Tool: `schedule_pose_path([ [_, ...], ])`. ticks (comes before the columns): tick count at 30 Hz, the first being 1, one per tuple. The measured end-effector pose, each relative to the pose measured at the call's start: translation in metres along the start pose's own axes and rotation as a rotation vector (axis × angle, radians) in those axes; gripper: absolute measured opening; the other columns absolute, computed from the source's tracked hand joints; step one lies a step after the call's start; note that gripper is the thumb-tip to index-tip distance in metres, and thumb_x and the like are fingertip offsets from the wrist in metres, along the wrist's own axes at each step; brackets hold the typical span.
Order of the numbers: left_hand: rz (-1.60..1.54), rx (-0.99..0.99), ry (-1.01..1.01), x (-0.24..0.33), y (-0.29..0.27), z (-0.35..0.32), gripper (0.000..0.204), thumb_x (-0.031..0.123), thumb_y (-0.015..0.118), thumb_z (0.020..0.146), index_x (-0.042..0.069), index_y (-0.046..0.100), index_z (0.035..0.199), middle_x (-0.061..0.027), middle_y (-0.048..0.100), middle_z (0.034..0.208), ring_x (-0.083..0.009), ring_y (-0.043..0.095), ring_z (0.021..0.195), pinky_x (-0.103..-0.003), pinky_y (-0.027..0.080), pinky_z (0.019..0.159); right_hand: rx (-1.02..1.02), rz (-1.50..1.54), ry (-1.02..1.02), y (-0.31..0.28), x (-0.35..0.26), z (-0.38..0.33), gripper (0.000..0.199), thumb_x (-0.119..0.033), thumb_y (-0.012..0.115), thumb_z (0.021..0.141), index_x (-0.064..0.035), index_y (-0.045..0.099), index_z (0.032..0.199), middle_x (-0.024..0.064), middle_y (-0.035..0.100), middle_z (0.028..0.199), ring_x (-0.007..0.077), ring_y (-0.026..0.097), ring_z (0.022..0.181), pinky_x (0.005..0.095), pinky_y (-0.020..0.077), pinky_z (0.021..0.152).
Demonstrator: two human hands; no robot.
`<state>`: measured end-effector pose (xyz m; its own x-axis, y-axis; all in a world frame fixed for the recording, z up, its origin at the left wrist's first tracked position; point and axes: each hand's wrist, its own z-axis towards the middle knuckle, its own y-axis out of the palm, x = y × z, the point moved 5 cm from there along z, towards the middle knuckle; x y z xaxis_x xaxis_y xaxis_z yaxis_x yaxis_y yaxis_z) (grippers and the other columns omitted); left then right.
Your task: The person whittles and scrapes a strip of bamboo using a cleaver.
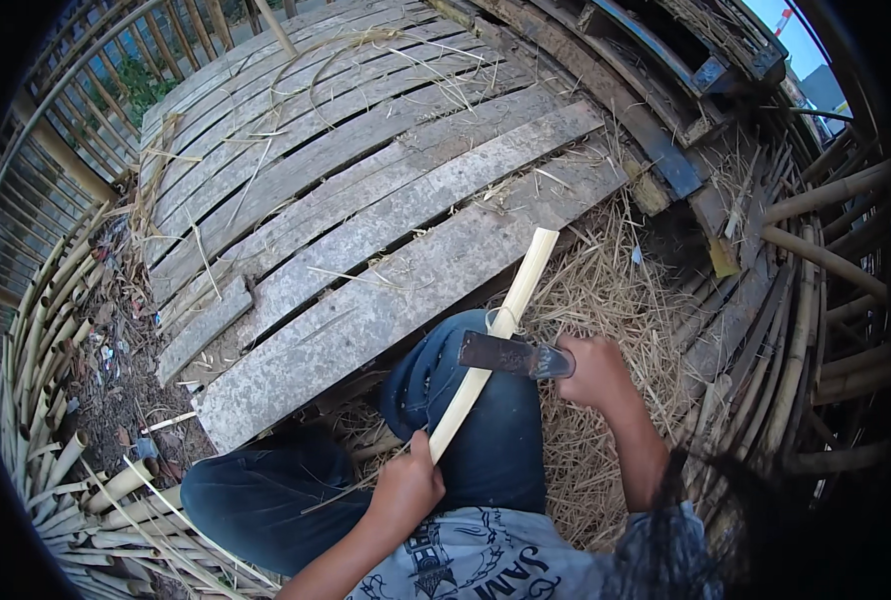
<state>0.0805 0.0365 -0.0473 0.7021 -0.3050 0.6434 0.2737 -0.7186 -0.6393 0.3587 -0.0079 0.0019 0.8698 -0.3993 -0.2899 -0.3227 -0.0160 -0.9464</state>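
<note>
Gripping strip (463,400), near end: left hand (411,487) | right hand (598,373): fisted around knife (496,354)

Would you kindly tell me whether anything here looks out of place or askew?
A short board at the left of the wooden platform looks askew: it is much shorter than its neighbours and appears angled differently. Straw-like scraps also litter the ground near the right hand, looking untidy.

Short-sleeved grey-blue shirt (476,550), its front printed with dark lettering (522,567) and drawings (430,562); blue jeans (266,500), speckled pale on the right leg (511,430); bare forearms (634,445); blurred loose hair (671,545), near right.
</note>
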Motion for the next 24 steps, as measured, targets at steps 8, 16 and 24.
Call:
schedule_pose_path([
  [8, 0.04, 0.028, 0.095, 0.008, -0.002, -0.002, 0.027, 0.003, 0.06, 0.077, -0.004, 0.043, 0.096, -0.0229, 0.06, 0.06, -0.0415, 0.063, 0.057, -0.05, 0.053, 0.056, -0.147, -0.197, -0.085, -0.022, -0.025, 0.001, 0.014, -0.018, 0.063, 0.066, -0.0075, 0.06, 0.075, 0.0175, 0.062, 0.062, 0.0384, 0.064, 0.061, 0.046, 0.0506, 0.059],
  [16, -0.003, 0.009, 0.009, 0.005, -0.003, -0.002, 0.027, 0.004, 0.06, 0.077, -0.003, 0.045, 0.1, -0.0267, 0.061, 0.066, -0.0458, 0.062, 0.063, -0.054, 0.051, 0.061, -0.068, -0.146, 0.097, -0.043, -0.008, 0.008, 0.013, -0.013, 0.06, 0.067, -0.0051, 0.064, 0.077, 0.0203, 0.063, 0.067, 0.0413, 0.063, 0.066, 0.0508, 0.0506, 0.066],
  [24, -0.028, 0.0, 0.041, 0.007, 0.001, -0.007, 0.026, 0.003, 0.059, 0.077, -0.002, 0.044, 0.098, -0.0262, 0.061, 0.065, -0.0446, 0.062, 0.062, -0.053, 0.051, 0.06, 0.114, 0.026, 0.177, -0.051, 0.013, 0.022, 0.015, -0.011, 0.061, 0.067, 0.0001, 0.062, 0.077, 0.0238, 0.062, 0.071, 0.0438, 0.061, 0.07, 0.0452, 0.0503, 0.064],
])
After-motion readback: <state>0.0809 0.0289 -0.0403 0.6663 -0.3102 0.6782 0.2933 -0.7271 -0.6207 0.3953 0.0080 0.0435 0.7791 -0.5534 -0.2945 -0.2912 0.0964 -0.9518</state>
